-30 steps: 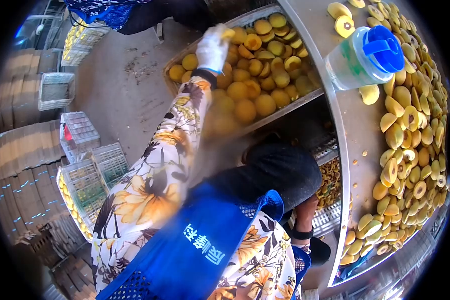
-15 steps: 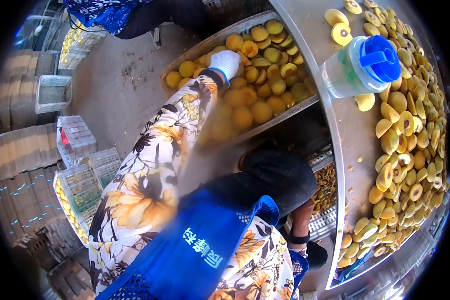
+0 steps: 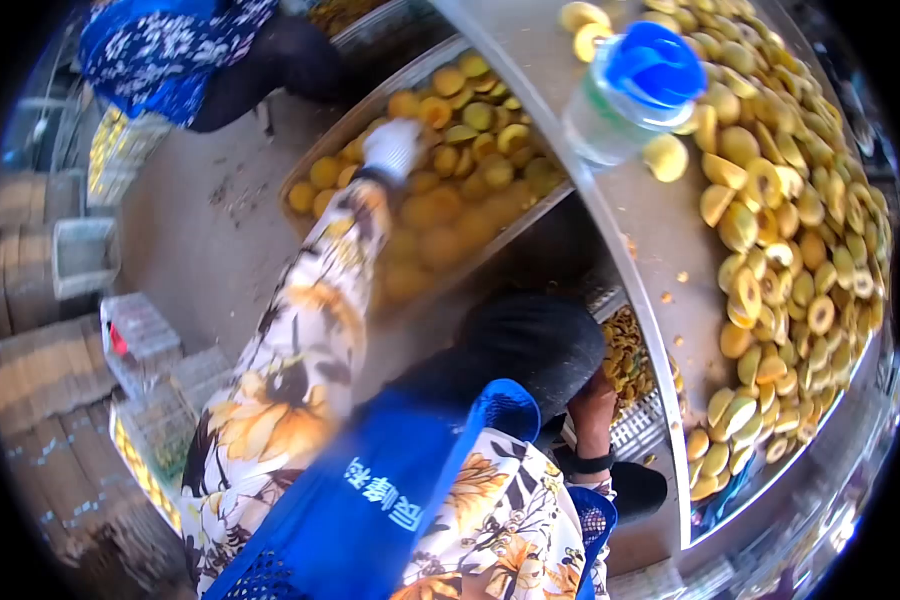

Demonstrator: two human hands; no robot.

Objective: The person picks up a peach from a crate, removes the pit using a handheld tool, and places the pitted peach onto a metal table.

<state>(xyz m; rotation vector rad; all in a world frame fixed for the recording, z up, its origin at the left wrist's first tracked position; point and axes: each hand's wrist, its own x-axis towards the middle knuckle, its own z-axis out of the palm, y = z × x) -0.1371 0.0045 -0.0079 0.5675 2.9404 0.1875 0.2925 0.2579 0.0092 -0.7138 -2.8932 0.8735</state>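
Note:
My left hand (image 3: 392,148), in a white glove below a floral sleeve, reaches down onto a heap of whole yellow fruits (image 3: 470,170) in a long metal tray (image 3: 355,108) beside the table. The glove rests among the fruits near the tray's left rim. Motion blur hides whether its fingers grip one. My right hand is out of sight. My blue apron (image 3: 390,490) fills the bottom of the view.
A steel table (image 3: 660,240) on the right carries many halved yellow fruits (image 3: 790,250) and a clear bottle with a blue cap (image 3: 630,90). A crate of fruit halves (image 3: 625,360) sits under it. Another person (image 3: 200,60) stands at the top left. Plastic crates (image 3: 85,255) line the floor.
My left hand came down from the tray's far edge onto the fruit pile and slid slightly left. The camera has turned, so the bottle and table sit further left.

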